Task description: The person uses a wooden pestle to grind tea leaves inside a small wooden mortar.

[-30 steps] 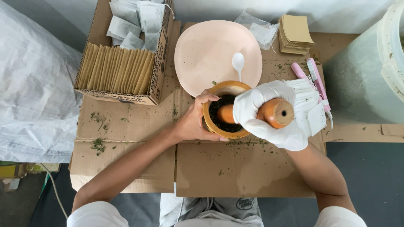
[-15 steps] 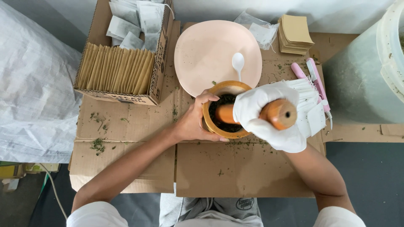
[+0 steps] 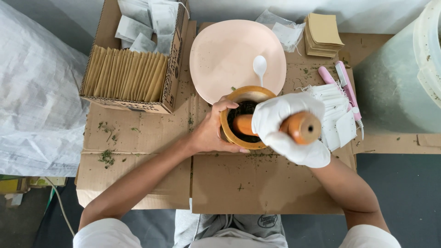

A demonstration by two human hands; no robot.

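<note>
Two hands worked at a wooden mortar [image 3: 243, 117] on flattened cardboard [image 3: 257, 183]. At its nine o'clock side the bare left hand [image 3: 212, 131] curled around the rim, gripping it. From three o'clock the gloved right hand [image 3: 287, 126] was closed around an orange wooden pestle [image 3: 275, 126], whose tip sat in dark crushed leaves inside. At twelve o'clock lay a pink plate [image 3: 225, 55] bearing a white spoon [image 3: 260, 68].
</note>
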